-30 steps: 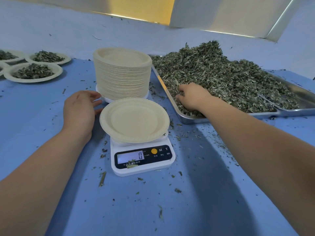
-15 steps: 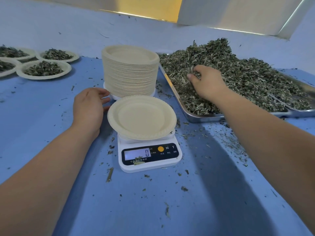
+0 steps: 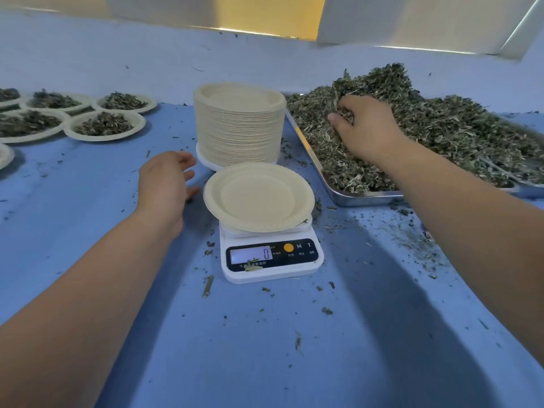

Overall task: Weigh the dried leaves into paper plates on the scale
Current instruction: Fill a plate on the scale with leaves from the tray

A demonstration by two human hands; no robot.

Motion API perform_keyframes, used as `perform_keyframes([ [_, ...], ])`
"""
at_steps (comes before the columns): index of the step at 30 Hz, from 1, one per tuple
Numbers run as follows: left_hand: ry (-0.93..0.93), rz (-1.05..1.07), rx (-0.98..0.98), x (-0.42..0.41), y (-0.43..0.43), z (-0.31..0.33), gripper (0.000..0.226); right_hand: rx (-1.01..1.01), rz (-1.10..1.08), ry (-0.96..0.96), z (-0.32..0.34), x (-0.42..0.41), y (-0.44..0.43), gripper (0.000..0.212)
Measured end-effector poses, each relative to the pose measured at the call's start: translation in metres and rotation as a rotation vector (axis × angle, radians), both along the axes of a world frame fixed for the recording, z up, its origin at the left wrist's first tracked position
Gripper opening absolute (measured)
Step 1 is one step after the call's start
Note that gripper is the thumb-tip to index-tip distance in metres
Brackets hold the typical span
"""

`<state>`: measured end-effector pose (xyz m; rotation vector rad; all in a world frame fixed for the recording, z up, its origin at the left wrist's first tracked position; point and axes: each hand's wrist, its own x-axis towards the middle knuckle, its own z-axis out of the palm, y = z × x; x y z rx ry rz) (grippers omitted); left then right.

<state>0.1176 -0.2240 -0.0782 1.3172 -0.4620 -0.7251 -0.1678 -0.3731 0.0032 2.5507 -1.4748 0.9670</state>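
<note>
Already several filled plates (image 3: 104,126) wait; your right hand (image 3: 368,131) clutches dried leaves (image 3: 447,128), left hand (image 3: 164,184) fingers slack beside the scale (image 3: 272,265), its empty plate (image 3: 259,197) unfilled.

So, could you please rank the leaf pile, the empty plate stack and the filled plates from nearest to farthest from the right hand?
1. Leaf pile, right side: the right hand grips a handful of it.
2. Stack of empty plates, centre, left of that hand.
3. Filled plates, far left.
</note>
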Motion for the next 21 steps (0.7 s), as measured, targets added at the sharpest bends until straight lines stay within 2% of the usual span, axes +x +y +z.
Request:
perform_keyframes([
  [5,0.001,-0.009,-0.012,-0.005,0.018,-0.013,0.025,-0.092,0.143,-0.078,0.024,0.038,0.043,0.039],
  [11,-0.061,0.044,-0.050,-0.009,0.023,-0.017,0.031,0.039,0.362,-0.138,0.014,0.085,0.107,0.035],
  [14,-0.077,0.028,-0.060,-0.008,0.025,-0.017,0.030,0.091,0.442,-0.028,-0.003,0.098,0.121,0.032],
  [18,0.003,-0.004,-0.076,-0.004,0.025,-0.017,0.026,0.132,0.483,0.318,-0.013,0.095,0.114,0.028],
  [21,-0.039,-0.004,-0.058,-0.006,0.024,-0.016,0.026,0.197,0.474,0.430,-0.008,0.090,0.110,0.032],
])
